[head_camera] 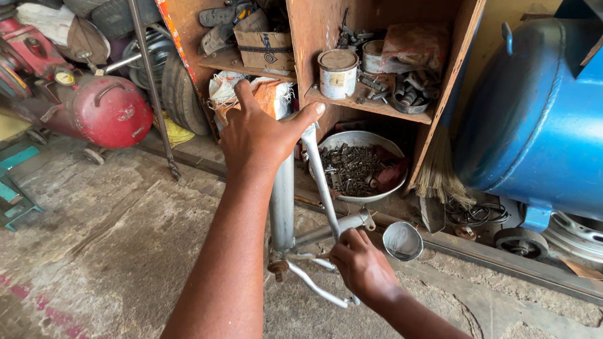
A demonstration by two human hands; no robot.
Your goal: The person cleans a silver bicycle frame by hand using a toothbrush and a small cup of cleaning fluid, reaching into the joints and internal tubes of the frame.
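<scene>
A grey bicycle frame (282,207) stands on end on the rough concrete floor (107,251), directly below and between the two hands. The left hand (260,135) rests on its upper end with the palm down, fingers spread and the thumb stretched out to the right, so it presses on the top of the frame rather than wrapping it; the thick main tube drops straight down from under the palm. The right hand (359,263) is lower and to the right, curled shut around one of the thin stays near the bottom of the frame, next to the short cross tube that sticks out to the right.

The frame is painted metal, dull silver-grey and scuffed, made of round tubes: one thick, several slim and slightly bent. A rusty brown nut or axle end shows at its lowest joint. Just beside the right hand, a small round metal cup (402,240) lies tipped on the floor, its inside pale and smeared.

Behind the frame is a worn wooden shelf unit (370,103). On its board sits a dented paint tin (338,74) with a rusty lid, near a heap of dark bolts and fittings. Below, a wide metal basin (361,164) holds greasy small parts. A straw broom (440,172) leans at the right, beside a large blue tank (540,113). A red compressor tank (103,110) lies at the far left.
</scene>
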